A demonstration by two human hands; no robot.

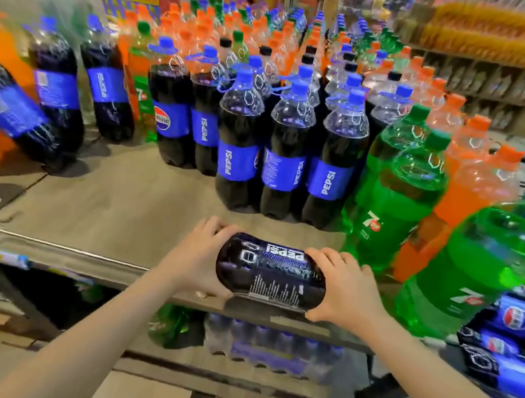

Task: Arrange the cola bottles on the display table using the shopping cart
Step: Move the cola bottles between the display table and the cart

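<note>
- Both hands grip one cola bottle (271, 271) lying sideways at the table's (120, 209) near edge: left hand (201, 258) curled round one end, right hand (348, 291) round the other. Its cap and base are hidden by the fingers.
- Under the table, a blurred wrapped pack (271, 348) of bottles.
- At right, the cart (520, 349), cut off by the frame, holds cola bottles lying flat.
- Beyond the hands, upright Pepsi bottles (287, 154), then green bottles (396, 200) and orange bottles (465, 184).
- Far shelves (487, 52) are blurred.
</note>
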